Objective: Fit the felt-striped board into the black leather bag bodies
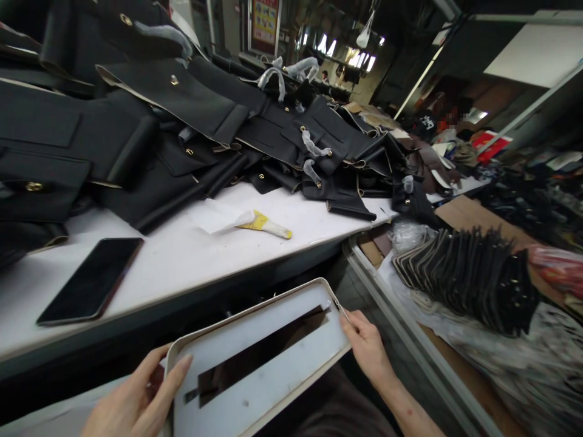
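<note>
Both hands hold a pale rectangular frame [268, 388] with a raised rim and a long dark slot through its middle. My left hand [136, 397] grips its left end, the thumb over the rim and the fingers behind it. At the right end, my right hand [367, 346] pinches the rim near the upper corner. The frame is tilted, below the front edge of the white table [182, 261]. A yellow-handled scraper-like tool [266, 224] lies on that table, beyond the frame. To its left rests a black phone [93, 279].
Black leather pieces [182, 103] with gold clasps are heaped along the back of the table. On the right, a row of dark flat pieces [469, 279] stands on a lower surface with a metal edge [410, 340]. Crumpled plastic [523, 358] lies beside them.
</note>
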`<state>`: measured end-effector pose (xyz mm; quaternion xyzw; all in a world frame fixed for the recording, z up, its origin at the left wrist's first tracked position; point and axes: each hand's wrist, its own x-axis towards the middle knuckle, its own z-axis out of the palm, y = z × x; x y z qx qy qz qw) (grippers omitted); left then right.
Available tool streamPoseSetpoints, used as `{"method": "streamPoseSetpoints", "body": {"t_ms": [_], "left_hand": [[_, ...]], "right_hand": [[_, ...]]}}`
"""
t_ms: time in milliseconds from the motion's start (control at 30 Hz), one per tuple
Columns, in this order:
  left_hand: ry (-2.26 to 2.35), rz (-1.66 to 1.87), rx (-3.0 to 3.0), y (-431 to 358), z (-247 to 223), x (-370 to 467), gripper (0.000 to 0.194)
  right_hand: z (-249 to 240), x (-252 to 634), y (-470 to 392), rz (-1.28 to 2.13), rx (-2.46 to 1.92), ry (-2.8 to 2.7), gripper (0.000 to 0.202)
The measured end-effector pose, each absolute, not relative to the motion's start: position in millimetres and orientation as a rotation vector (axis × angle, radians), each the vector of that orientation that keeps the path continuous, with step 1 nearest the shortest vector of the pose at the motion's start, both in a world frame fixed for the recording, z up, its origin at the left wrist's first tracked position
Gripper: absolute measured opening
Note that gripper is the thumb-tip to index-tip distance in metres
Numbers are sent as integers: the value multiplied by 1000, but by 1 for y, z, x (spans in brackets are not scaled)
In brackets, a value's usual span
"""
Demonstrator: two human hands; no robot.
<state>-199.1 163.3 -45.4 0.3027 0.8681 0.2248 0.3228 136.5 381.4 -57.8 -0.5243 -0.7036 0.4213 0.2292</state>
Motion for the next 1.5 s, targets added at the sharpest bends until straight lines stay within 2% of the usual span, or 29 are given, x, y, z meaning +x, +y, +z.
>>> {"method": "streamPoseSetpoints", "body": {"t_ms": [300, 533, 633, 800, 967, 1200, 1500], "left_hand": [[2216, 584, 943, 179, -57, -213, 47], [2185, 523, 922, 177, -47, -206, 64], [2196, 514, 951, 179, -39, -204, 66], [2205, 585, 1058, 192, -30, -212, 54], [2113, 701, 1180, 202, -27, -224, 44], [1984, 631, 1081, 200, -30, -230, 50], [1957, 600, 1043, 209, -30, -232, 51]], "right_hand": [[-52, 139, 378, 1095, -1456, -2004, 47], [-45, 145, 383, 1220, -1456, -2107, 55], [-42, 142, 397, 1198, -1452, -2179, 51], [-45, 127, 418, 1165, -1442, -2192, 46], [-43, 106, 444, 999, -1306, -2320, 53], [-41, 75, 487, 1192, -1122, -2516, 31], [-48, 72, 502, 1659, -1276, -2383, 38]]}}
